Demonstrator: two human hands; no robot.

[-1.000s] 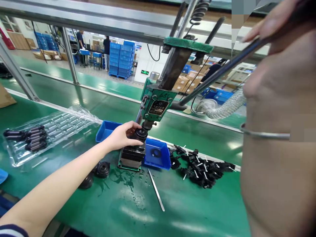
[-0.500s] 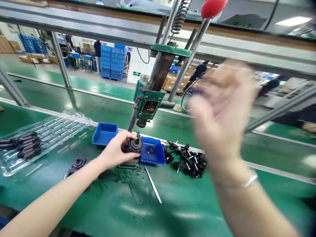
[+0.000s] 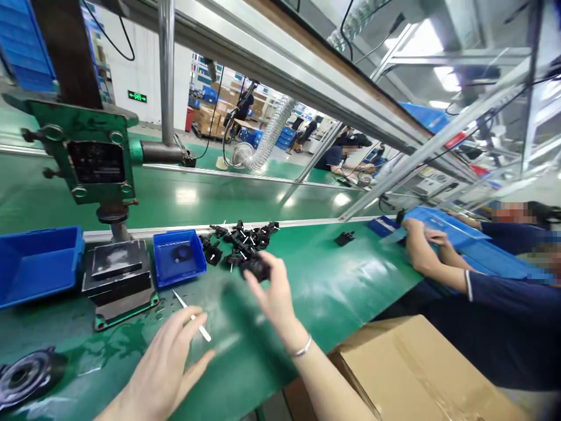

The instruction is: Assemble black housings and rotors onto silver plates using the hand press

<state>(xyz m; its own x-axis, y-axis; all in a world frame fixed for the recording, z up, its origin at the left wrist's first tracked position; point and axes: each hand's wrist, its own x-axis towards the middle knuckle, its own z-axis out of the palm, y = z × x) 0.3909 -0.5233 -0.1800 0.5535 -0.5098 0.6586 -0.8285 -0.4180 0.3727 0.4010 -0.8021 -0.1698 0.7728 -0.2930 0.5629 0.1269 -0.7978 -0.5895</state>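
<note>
Beside white-pinned pieces (image 3: 246, 238), my right hand (image 3: 277, 295) grips a black part (image 3: 255, 269), axis too blurred; my left hand (image 3: 169, 358), loaded earlier, spreads empty.

Ceiling light panels (image 3: 427, 42) are supplying bright, whitish illumination from the upper right. The green counter (image 3: 324, 286) is reflecting pale glare patches and showing a soft, dark shadow near its middle. The exit sign (image 3: 137, 96) is glowing green. Wide-angle distortion is stretching the edges; detail at far right is blurring, with pixelation obscuring patches.
</note>
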